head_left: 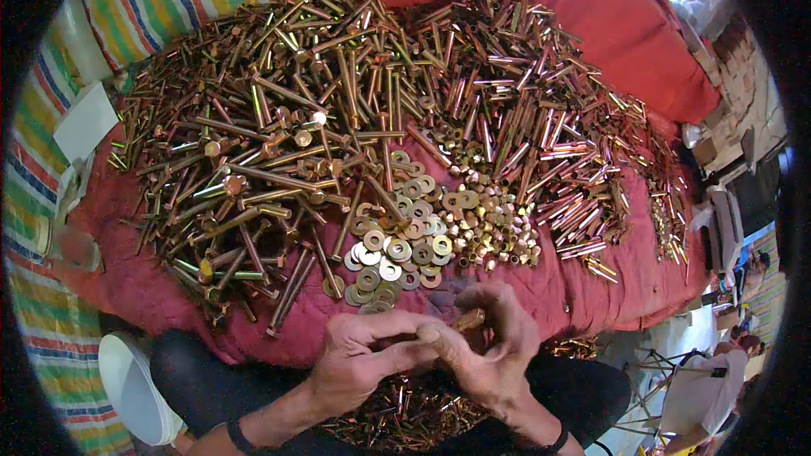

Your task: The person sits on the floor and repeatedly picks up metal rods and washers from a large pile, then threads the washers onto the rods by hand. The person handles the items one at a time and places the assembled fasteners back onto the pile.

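My left hand point(363, 356) and my right hand point(494, 346) meet close together in front of me, over the near edge of the red cloth. In the right hand's curled fingers is a gold-coloured bolt point(470, 319), with one end showing and the rest hidden. The left thumb and forefinger pinch together against the right fingers; what they hold is hidden. Just beyond lie flat round washers point(389, 268) in a loose heap. Small gold nuts point(494, 232) are piled to their right.
Long hex-head bolts point(262, 177) form a large heap at left. Slim metal tubes or rods point(562, 152) cover the right. More metal pieces point(405, 409) lie between my legs. A white stool-like object point(133, 388) stands at lower left, near striped sheeting point(51, 287).
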The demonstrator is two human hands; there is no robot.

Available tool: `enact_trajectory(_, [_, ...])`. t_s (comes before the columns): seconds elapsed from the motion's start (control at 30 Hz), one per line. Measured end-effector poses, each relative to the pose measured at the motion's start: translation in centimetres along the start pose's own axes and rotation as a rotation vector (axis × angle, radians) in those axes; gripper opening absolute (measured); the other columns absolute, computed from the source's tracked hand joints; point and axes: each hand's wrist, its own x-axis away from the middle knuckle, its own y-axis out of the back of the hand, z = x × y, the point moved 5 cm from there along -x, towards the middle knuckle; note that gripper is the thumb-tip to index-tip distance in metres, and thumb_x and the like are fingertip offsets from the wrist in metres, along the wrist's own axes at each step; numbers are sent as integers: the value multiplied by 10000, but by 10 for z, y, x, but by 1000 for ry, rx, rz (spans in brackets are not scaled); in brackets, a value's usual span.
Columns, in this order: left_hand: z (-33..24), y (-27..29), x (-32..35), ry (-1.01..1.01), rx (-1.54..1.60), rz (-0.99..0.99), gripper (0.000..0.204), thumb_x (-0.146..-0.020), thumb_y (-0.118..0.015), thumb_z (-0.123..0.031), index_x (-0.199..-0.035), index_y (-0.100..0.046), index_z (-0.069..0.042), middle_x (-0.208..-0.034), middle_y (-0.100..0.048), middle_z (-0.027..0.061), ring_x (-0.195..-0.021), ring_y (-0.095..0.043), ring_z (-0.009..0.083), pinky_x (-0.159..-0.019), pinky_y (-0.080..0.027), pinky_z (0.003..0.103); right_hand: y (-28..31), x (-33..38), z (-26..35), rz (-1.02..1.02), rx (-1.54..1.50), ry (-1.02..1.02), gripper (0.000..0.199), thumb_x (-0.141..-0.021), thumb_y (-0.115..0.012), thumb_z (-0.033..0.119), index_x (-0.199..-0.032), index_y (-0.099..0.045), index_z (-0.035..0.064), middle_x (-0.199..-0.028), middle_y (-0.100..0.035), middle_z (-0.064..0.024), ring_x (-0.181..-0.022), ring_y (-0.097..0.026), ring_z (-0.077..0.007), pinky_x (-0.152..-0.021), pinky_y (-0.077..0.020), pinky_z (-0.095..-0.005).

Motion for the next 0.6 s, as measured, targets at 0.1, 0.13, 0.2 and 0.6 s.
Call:
enact_trajectory(0.1, [-10, -1, -9, -305, -407, -108, 261, -930, -749, -25, -1191, -751, -33, -1095, -766, 152, -1146, -739, 331, -933, -597, 376, 5, 2, 15, -54, 81, 261, 409, -789, -924, 155, -1119, -720, 27, -869, -724, -84, -623, -674, -210, -550, -528, -327])
enact_trajectory(0.13, [-11, -2, -8, -359, -427, -113, 277, -907, -746, -8, -1182, -744, -40, -1083, -763, 161, -1161, -730, 352, -952, -592, 397, 6, 2, 17, -58, 116, 313, 403, -786, -922, 147, -1117, -723, 33, -872, -723, -81, -631, -676, -209, -551, -528, -332])
enact_trajectory(0.2, [-12, -2, -7, -427, -534, -138, 314, -861, -740, 24, -1166, -731, -53, -1057, -757, 179, -1193, -711, 394, -990, -583, 439, 3, 4, 20, -30, 266, 388, 406, -770, -913, 107, -1124, -724, 45, -876, -722, -48, -644, -667, -191, -527, -501, -329])
enact_trajectory(0.6, [-8, -7, -9, -624, -597, -86, 357, -756, -616, 71, -1102, -697, 31, -1023, -762, 174, -1227, -697, 411, -1041, -571, 469, 0, 12, 21, 9, 328, 437, 380, -810, -871, 73, -1151, -703, 61, -879, -696, -39, -633, -655, -193, -510, -475, -345])
